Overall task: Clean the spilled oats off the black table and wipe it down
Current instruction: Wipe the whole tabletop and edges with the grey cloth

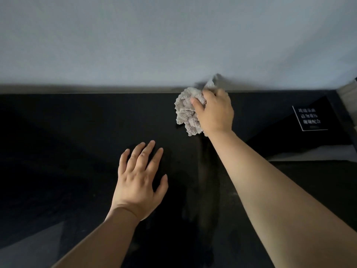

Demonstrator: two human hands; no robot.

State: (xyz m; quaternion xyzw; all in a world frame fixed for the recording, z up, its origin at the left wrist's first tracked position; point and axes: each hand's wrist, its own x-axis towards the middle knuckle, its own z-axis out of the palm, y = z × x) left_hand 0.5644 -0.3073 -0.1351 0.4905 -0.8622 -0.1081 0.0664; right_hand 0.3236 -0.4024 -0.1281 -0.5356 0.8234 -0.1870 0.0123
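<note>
The glossy black table (67, 132) fills the lower half of the head view. My right hand (215, 111) is stretched to the table's far edge, shut on a crumpled grey-beige cloth (186, 111) that presses on the surface by the wall. My left hand (141, 180) lies flat on the table nearer to me, fingers spread and holding nothing. A faint streak runs along the table below my right forearm. I see no oats on the surface.
A pale grey wall (173, 39) rises right behind the table's far edge. A black sign with white characters (309, 118) sits at the far right. A light strip of another surface (318, 151) shows at the right.
</note>
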